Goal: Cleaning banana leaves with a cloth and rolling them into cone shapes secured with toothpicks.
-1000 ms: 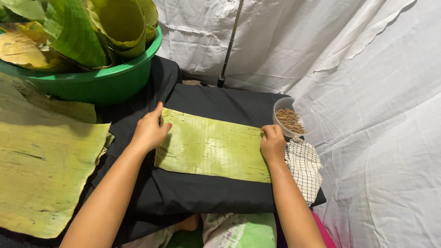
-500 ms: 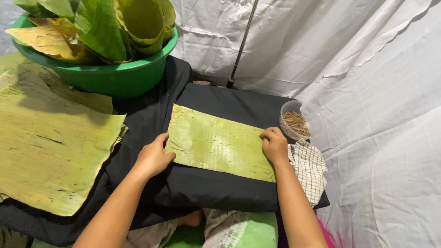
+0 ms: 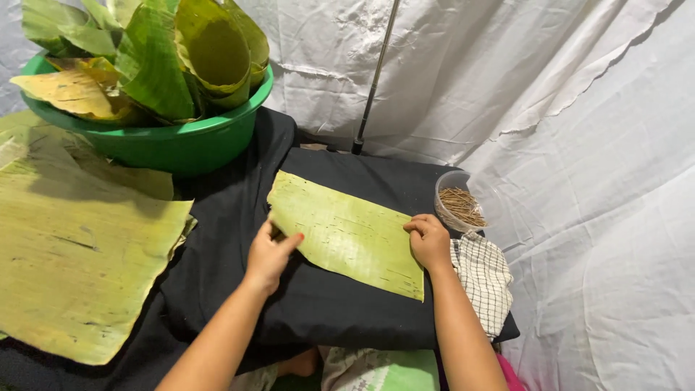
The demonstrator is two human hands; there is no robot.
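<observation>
Both hands are gripping the banana leaf piece: left hand pinching its near-left corner, right hand curled on the right edge; lifting evenly would likely be avoiding tears.

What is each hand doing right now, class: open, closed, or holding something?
Left hand: fingers pinching the near left edge of the banana leaf piece.
Right hand: fingers curled, pressing on the leaf's right edge; a true grip cannot be told.
</observation>
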